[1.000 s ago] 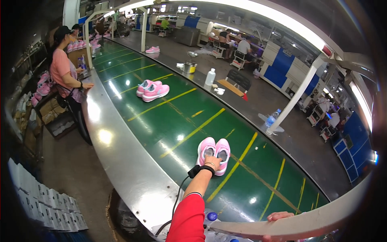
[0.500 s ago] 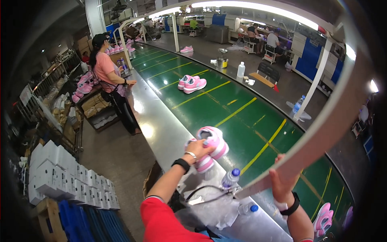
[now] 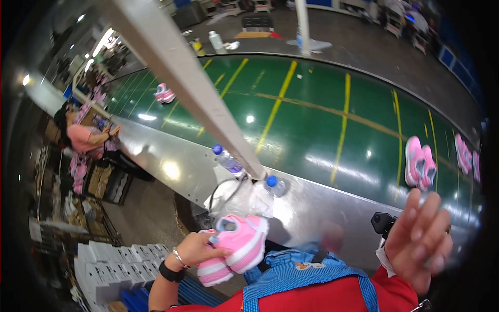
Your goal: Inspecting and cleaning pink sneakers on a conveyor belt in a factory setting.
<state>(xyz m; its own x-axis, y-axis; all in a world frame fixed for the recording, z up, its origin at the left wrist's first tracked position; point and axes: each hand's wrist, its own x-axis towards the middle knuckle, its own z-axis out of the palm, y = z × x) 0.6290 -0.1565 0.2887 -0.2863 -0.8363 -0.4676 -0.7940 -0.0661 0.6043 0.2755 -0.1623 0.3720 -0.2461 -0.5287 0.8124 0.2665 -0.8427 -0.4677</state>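
Pink shoes held in left hand, off the belt; right hand free

Far to the left of the left hand, a co-worker (image 3: 83,138) stands at the metal ledge (image 3: 332,223). Just beside and below the left hand are stacked white boxes (image 3: 112,260).

The left hand (image 3: 200,250) grasps two pink shoes (image 3: 243,249) together, on the wearer's side of the ledge. Step in hand, as judged: the pair is being handled one-handed, away from the green belt (image 3: 312,130). The next move appears to call for a firm grip on both shoes and clearance from the ledge edge. The upper shoe's long axis runs obliquely, up and rightward from the fingers; its sole faces right and down. Toe direction cannot be confirmed.

Between the hands, farther from the wearer, are a purple-capped bottle (image 3: 228,161) and a blue-capped bottle (image 3: 276,186).

The right hand (image 3: 422,242) is raised, fingers parted, with nothing seen in it. Beyond its fingertips, another pair of pink sneakers (image 3: 418,164) rests on the belt, toes apparently pointing away from the wearer.
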